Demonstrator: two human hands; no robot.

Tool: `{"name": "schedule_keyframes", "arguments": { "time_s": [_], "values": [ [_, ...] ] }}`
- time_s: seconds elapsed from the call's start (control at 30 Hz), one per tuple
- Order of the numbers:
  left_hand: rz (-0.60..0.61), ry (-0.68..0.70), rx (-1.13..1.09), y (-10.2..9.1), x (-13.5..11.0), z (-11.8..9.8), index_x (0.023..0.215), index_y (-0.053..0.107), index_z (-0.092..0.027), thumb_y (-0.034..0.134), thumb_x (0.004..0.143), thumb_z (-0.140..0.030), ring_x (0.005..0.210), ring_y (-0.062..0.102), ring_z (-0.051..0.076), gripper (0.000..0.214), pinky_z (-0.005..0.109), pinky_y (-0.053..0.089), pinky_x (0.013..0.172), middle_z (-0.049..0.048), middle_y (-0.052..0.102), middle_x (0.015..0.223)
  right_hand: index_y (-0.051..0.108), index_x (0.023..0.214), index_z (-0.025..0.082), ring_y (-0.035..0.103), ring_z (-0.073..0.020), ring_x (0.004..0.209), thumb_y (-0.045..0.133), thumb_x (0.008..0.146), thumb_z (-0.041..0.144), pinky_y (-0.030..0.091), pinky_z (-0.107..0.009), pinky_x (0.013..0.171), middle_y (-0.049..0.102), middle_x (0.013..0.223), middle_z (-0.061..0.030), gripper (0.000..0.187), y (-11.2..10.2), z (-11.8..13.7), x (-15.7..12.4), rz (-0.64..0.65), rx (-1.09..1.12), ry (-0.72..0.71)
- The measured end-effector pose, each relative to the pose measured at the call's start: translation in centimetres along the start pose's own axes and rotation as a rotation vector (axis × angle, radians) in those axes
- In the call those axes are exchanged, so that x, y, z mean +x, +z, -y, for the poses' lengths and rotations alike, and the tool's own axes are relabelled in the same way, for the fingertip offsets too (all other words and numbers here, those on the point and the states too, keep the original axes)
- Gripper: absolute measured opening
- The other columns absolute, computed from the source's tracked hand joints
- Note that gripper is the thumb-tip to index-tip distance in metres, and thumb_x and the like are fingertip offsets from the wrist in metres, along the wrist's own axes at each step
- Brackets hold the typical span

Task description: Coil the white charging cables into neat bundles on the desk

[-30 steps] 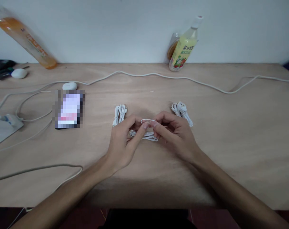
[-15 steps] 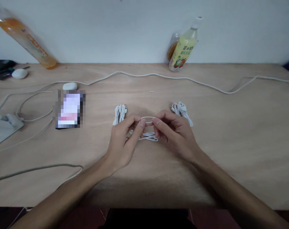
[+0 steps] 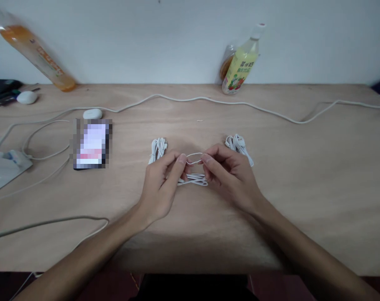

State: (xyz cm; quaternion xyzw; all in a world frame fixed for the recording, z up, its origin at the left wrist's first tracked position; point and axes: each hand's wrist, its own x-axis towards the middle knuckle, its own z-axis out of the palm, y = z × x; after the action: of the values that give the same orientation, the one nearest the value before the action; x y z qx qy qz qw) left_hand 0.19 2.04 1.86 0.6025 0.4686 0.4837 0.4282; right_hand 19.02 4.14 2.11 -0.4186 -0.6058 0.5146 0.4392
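Note:
My left hand (image 3: 164, 179) pinches one end of a thin white twist tie (image 3: 194, 154) between thumb and forefinger. The other end is pinched in my right hand (image 3: 230, 175), so the tie bows into an open loop between the fingertips. Below it on the table lies a folded white cable (image 3: 196, 179), partly covered by my fingers. A second bundled white cable (image 3: 158, 148) rests just beyond my left hand. Behind my right hand is a third bundled cable (image 3: 238, 144), with a plug showing at its top.
A phone (image 3: 92, 144) and a white earbud case (image 3: 92, 114) lie to the left. One long white cord (image 3: 205, 98) crosses the wooden table (image 3: 286, 175). Against the wall lean an orange drink bottle (image 3: 36, 56) and a yellow-labelled bottle (image 3: 241, 62).
My left fingertips have shifted slightly left, away from the right ones. The loop of the twist tie is wider, and more of the folded cable beneath shows.

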Motion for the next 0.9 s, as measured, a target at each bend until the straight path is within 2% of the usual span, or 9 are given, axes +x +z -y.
{"name": "schedule_keyframes", "arguments": {
  "time_s": [0.13,0.43,0.7,0.9],
  "values": [
    [0.005,-0.019,-0.022,0.02,0.11,0.14,0.082,0.068,-0.021,0.063,0.107,-0.034,0.068,0.061,0.014,0.028,0.026,0.049,0.064,-0.0016,0.065,0.072,0.063,0.079,0.023,0.053,-0.0127,0.060,0.068,0.103,0.046,0.045,-0.028,0.057,0.059,0.066,0.0032,0.034,0.03,0.06,-0.04,-0.010,-0.019,-0.006],
    [0.007,-0.033,-0.076,0.09,0.19,0.24,0.082,0.067,-0.020,0.062,0.108,-0.032,0.067,0.061,0.012,0.029,0.024,0.050,0.067,-0.0023,0.065,0.072,0.067,0.091,0.022,0.053,-0.0120,0.059,0.075,0.100,0.044,0.043,-0.027,0.057,0.059,0.066,0.0053,0.025,0.19,-0.20,0.04,0.024,0.105,0.029],
    [0.018,-0.045,-0.099,0.25,0.28,0.25,0.084,0.067,-0.020,0.062,0.108,-0.030,0.066,0.061,0.010,0.027,0.022,0.051,0.067,-0.0031,0.065,0.072,0.069,0.094,0.021,0.055,-0.0114,0.060,0.077,0.098,0.032,0.044,-0.026,0.059,0.061,0.066,0.0059,0.014,0.18,-0.60,0.04,0.033,0.132,-0.005],
    [0.031,-0.067,-0.110,0.16,0.31,-0.08,0.085,0.069,-0.019,0.062,0.107,-0.030,0.066,0.060,0.011,0.026,0.023,0.051,0.066,-0.0028,0.063,0.072,0.075,0.094,0.022,0.052,-0.0093,0.054,0.078,0.098,0.028,0.042,-0.024,0.054,0.062,0.064,0.0072,0.008,0.43,-0.84,-0.02,-0.003,0.121,-0.073]
  ]
}}
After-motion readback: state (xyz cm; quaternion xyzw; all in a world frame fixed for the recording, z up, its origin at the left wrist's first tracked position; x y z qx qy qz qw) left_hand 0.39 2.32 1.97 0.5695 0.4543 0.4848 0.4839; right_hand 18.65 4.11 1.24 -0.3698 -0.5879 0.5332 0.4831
